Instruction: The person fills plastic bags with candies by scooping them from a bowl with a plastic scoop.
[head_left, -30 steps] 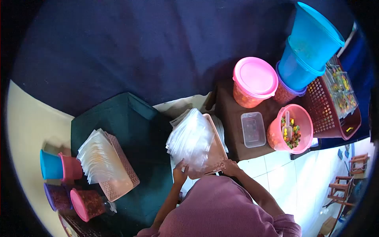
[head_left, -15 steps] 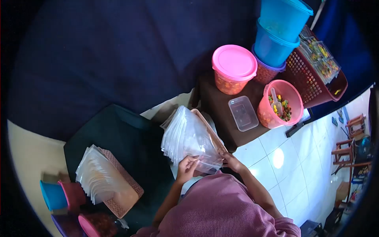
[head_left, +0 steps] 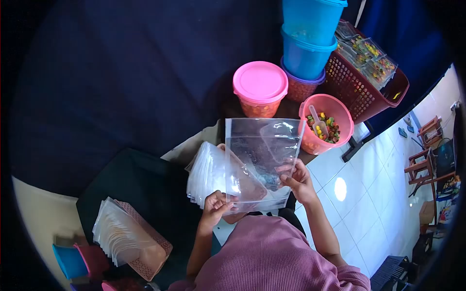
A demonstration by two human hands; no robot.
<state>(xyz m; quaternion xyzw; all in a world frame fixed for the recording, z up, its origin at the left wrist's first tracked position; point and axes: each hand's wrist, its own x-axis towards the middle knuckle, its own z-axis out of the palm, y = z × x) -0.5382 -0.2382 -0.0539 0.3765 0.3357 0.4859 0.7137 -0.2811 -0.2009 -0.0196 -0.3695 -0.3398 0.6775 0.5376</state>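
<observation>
A clear plastic bag (head_left: 257, 150) is held up flat in front of me between both hands. My left hand (head_left: 217, 206) pinches its lower left edge. On the right side, my right hand (head_left: 297, 182) grips the bag between thumb and fingers. Behind the bag, a stack of clear plastic bags (head_left: 206, 172) stands fanned out in a basket that is mostly hidden. Through the bag I see the faint outline of a clear plastic container. Beyond it, an open pink bucket (head_left: 318, 145) holds colourful small pieces and a clear scoop (head_left: 319, 123).
A pink-lidded tub (head_left: 260, 82) stands beside stacked blue tubs (head_left: 308, 56). Behind the bucket, a maroon basket (head_left: 359, 89) carries filled packets (head_left: 371, 58). At lower left, more bags (head_left: 116, 233) fan out in a pink basket (head_left: 153, 252). Wooden chairs (head_left: 422, 160) stand at far right.
One bag has come away from the stack and is now raised and spread between my hands. My right hand has moved up and right. The view has shifted, too.
</observation>
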